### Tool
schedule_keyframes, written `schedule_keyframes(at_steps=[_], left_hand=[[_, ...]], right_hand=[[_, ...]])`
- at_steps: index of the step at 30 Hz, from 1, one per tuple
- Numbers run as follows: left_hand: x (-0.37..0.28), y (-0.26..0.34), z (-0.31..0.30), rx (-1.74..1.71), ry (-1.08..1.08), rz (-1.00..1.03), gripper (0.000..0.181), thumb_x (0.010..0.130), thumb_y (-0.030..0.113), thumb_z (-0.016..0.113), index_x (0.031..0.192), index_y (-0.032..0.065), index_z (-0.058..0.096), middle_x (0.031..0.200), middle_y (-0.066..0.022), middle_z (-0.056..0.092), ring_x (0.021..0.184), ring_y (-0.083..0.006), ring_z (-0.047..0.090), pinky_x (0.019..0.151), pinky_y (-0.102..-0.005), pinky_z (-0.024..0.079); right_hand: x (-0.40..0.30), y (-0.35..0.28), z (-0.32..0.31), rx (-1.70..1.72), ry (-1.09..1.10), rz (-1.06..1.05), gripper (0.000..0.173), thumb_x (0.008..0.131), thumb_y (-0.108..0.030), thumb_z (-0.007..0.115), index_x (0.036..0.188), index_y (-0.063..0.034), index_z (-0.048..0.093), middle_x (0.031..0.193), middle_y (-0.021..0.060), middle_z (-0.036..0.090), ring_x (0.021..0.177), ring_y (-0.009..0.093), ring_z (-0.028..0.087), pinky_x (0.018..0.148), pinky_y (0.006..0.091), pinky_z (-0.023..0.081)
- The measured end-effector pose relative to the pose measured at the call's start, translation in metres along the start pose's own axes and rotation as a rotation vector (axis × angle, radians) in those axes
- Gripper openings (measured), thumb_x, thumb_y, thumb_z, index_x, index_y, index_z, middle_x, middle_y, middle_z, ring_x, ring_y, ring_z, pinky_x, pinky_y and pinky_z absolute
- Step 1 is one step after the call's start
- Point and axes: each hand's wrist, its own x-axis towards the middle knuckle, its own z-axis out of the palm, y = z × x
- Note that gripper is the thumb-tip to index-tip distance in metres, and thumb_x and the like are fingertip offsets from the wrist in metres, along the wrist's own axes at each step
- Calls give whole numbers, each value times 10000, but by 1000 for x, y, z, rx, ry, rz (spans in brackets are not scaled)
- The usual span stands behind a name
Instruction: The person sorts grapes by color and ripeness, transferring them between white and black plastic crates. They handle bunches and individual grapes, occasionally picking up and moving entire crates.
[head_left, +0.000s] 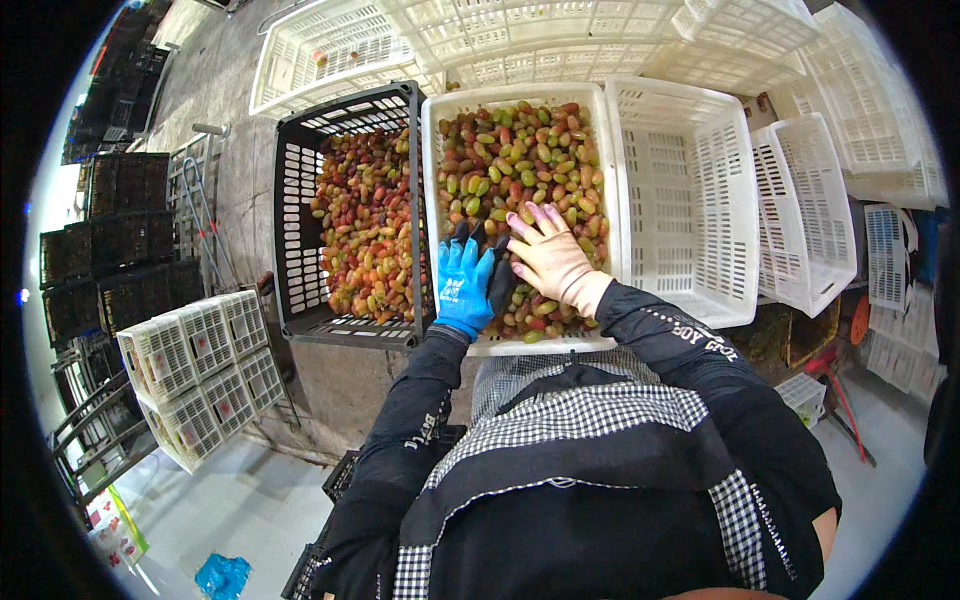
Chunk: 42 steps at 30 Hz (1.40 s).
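My left hand (463, 289), in a blue glove with black finger and thumb surfaces, lies palm down on the grapes at the near left of a white plastic crate (611, 187). Whether a grape sits under its fingers is hidden. Beside it, my right hand (559, 259) wears a pale glove with pinkish fingertips. Its fingers are spread over the loose red and green grapes (517, 154), touching them, with no grape plainly gripped. To the left, a black plastic crate (296, 195) holds more loose grapes (371, 225), mostly reddish and amber.
Right of the grape crate stands an empty white crate (686, 195), with another white crate (802, 210) tilted beside it. More white crates (547, 30) line the far side. Stacked white baskets (199, 367) stand at left. Blue plastic (223, 576) lies on the floor.
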Motion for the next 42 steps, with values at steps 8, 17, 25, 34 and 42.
schedule_keyframes(at_steps=[8, 17, 25, 34, 42], left_hand=[[6, 41, -1, 74, -139, -127, 620, 904, 383, 641, 1449, 120, 508, 1515, -206, 409, 1383, -467, 365, 1117, -617, 264], [31, -3, 40, 159, -91, -77, 482, 878, 413, 657, 1214, 68, 668, 1329, -248, 552, 1260, -464, 485, 1088, -585, 322], [62, -5, 30, 124, -180, -75, 487, 910, 420, 630, 1246, 68, 640, 1404, -249, 505, 1298, -472, 450, 1109, -579, 304], [92, -33, 52, -138, 166, -432, 483, 1007, 228, 585, 1409, -19, 484, 1425, -291, 476, 1304, -448, 460, 1091, -475, 395], [128, 25, 85, -1276, 386, -704, 444, 1068, 268, 498, 1417, -7, 508, 1372, -116, 580, 1237, -209, 551, 1069, -333, 419]], right_hand=[[-34, 7, -17, -118, 65, 200, 647, 898, -415, 627, 1452, -113, 482, 1571, 145, 373, 1471, 375, 277, 1223, 541, 116], [29, 62, -2, -198, 113, 282, 630, 859, -338, 658, 1426, -122, 490, 1518, 149, 440, 1443, 360, 318, 1222, 537, 125], [50, 79, -20, -192, 36, 292, 548, 855, -297, 635, 1365, -113, 561, 1367, 106, 563, 1379, 309, 401, 1209, 519, 179], [47, 88, 18, 289, 607, 488, 488, 955, -365, 627, 1315, -37, 593, 1333, 242, 593, 1251, 390, 551, 1087, 431, 419], [71, 63, 29, 1346, 643, 830, 392, 982, -305, 644, 1204, 17, 668, 1115, 77, 705, 1023, 142, 623, 936, 292, 476]])
